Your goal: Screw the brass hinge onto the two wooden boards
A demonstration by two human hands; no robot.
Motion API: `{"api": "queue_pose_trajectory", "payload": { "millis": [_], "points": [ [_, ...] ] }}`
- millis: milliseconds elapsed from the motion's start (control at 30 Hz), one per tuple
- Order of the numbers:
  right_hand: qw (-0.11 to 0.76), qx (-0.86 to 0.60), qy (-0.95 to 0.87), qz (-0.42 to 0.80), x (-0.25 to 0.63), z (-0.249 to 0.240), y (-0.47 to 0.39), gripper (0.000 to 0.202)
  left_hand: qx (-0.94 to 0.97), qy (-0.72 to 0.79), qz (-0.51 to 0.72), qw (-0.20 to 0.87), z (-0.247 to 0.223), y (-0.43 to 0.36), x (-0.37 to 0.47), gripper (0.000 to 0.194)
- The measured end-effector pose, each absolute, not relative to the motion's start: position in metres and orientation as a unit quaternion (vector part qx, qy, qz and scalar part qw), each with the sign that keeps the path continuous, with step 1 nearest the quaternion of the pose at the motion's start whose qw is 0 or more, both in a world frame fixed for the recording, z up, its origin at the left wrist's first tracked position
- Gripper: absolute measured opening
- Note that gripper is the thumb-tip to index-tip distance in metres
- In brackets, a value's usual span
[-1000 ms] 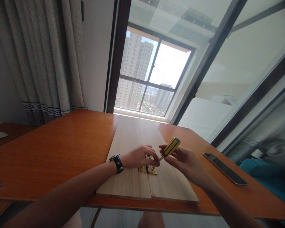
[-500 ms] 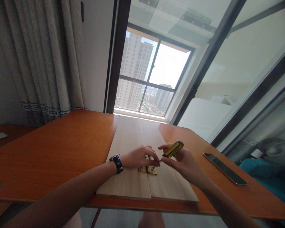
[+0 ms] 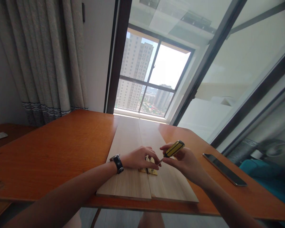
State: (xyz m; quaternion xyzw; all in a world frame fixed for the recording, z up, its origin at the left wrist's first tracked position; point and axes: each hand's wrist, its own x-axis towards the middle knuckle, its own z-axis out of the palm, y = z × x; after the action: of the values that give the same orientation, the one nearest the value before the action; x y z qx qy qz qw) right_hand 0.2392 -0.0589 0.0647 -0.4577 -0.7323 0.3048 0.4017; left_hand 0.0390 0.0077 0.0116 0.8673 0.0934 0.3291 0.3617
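Note:
A yellow-and-black screwdriver [image 3: 174, 148] is in my right hand [image 3: 188, 163], its handle tilted up to the right and its thin shaft pointing down to the left. The shaft's tip meets the fingertips of my left hand [image 3: 143, 157], whose thumb and index finger are pinched together; what lies between them is too small to make out. Under the left hand, a brass-coloured hinge [image 3: 153, 172] spans the seam between two pale wooden boards [image 3: 125, 183]. Part of the hinge is covered by the fingers. My left wrist wears a black watch [image 3: 117, 163].
The boards lie side by side on an orange-brown wooden table [image 3: 68, 142]. To the right rests a dark smartphone [image 3: 224, 169]. Beyond the table are a grey curtain [image 3: 45, 57] and framed glass panes. The table's near edge runs just in front of the boards.
My right hand and the screwdriver have shifted very slightly to the right, so a bit more of the shaft shows. My left hand stays over the hinge.

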Motion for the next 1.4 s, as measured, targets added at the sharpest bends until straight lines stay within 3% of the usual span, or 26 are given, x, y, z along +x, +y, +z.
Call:
{"api": "queue_pose_trajectory", "payload": {
  "millis": [200,533,900,1200,1400],
  "points": [
    [0.402,-0.447,-0.758,0.253,0.234,0.066,-0.062,0.032,0.859,0.098,0.328,0.381,0.009,0.009,0.039,0.014],
    [0.39,-0.418,-0.751,0.33,0.244,0.07,-0.064,0.038,0.866,0.088,0.324,0.37,0.009,0.01,0.039,0.019],
    [0.384,-0.456,-0.771,0.223,0.239,0.064,-0.062,0.031,0.863,0.096,0.339,0.362,0.008,0.009,0.039,0.013],
    [0.392,-0.412,-0.751,0.335,0.244,0.064,-0.063,0.037,0.866,0.057,0.333,0.368,0.009,0.012,0.039,0.014],
    [0.396,-0.428,-0.745,0.326,0.244,0.063,-0.061,0.036,0.865,0.091,0.33,0.367,0.007,0.011,0.04,0.014]
  ]
}}
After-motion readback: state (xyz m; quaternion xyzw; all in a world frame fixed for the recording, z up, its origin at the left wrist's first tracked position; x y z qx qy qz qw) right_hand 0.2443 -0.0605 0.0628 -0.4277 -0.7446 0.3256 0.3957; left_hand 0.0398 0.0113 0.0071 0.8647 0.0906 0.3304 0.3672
